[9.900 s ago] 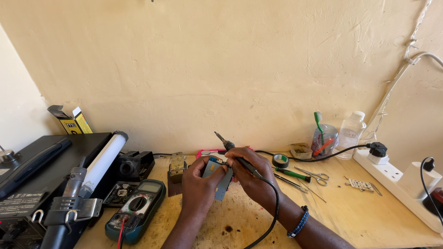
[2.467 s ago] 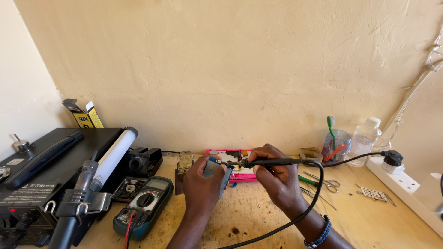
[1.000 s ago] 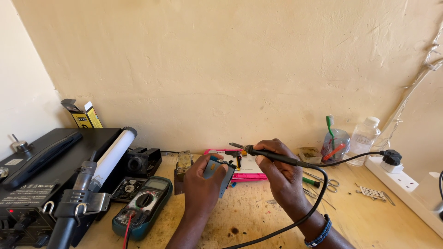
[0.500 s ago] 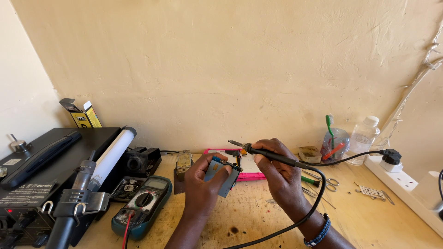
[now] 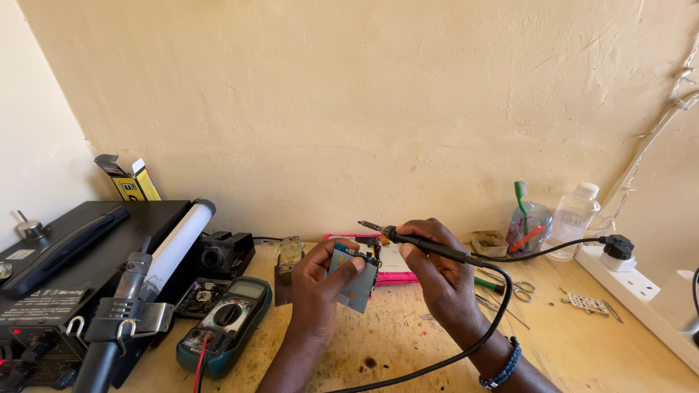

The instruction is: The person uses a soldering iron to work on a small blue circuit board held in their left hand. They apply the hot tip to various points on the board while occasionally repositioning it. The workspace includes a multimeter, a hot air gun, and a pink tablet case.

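Left hand (image 5: 320, 280) grips our small circuit board (image 5: 354, 275), raised above table (image 5: 408, 342). Right hand (image 5: 437, 273) closed around soldering iron (image 5: 429, 246), tip just above board's top edge. We judge: soldering step; next needs steady tip placement.

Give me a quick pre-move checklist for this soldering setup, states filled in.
1. Circuit board gripped in left hand: ok.
2. Soldering iron held by its handle in right hand: ok.
3. Tip clear of the left hand's fingers: ok, tip sits above the board's top edge.
4. Iron's cord free of snags: ok, it loops under the right wrist.
5. Plug seated in power strip: ok.
6. Tip hot: cannot tell.
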